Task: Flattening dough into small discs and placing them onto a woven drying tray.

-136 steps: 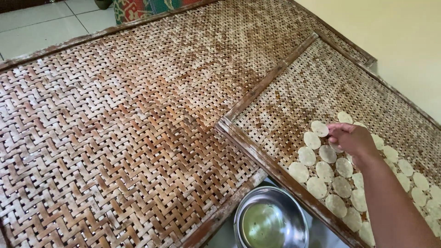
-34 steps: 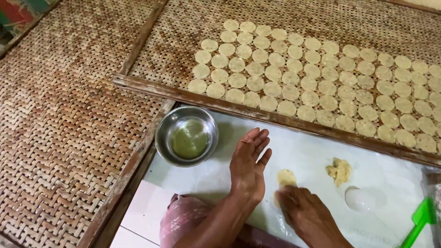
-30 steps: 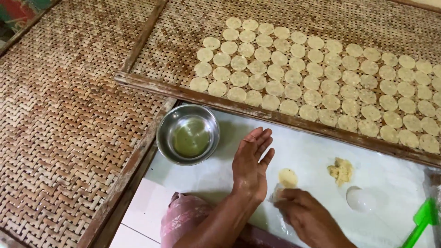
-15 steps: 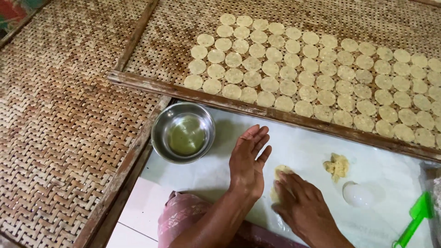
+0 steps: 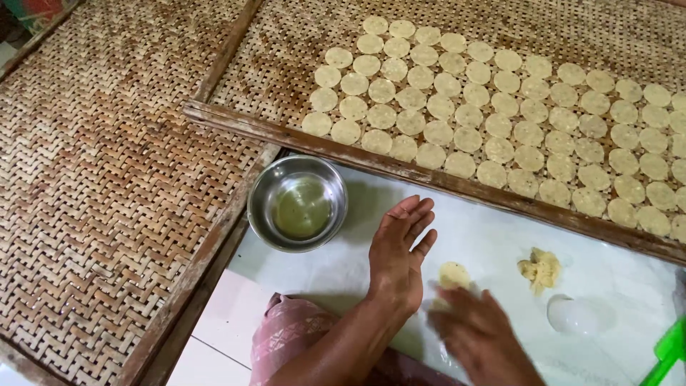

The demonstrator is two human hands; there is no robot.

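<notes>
Fingers of the left hand lie flat and spread on the white sheet, holding nothing. The right hand is blurred; whether its fingers grip anything cannot be told. A flattened dough disc lies just beyond its fingertips, right of the left palm. A green object is cut off at the sheet's right edge.
</notes>
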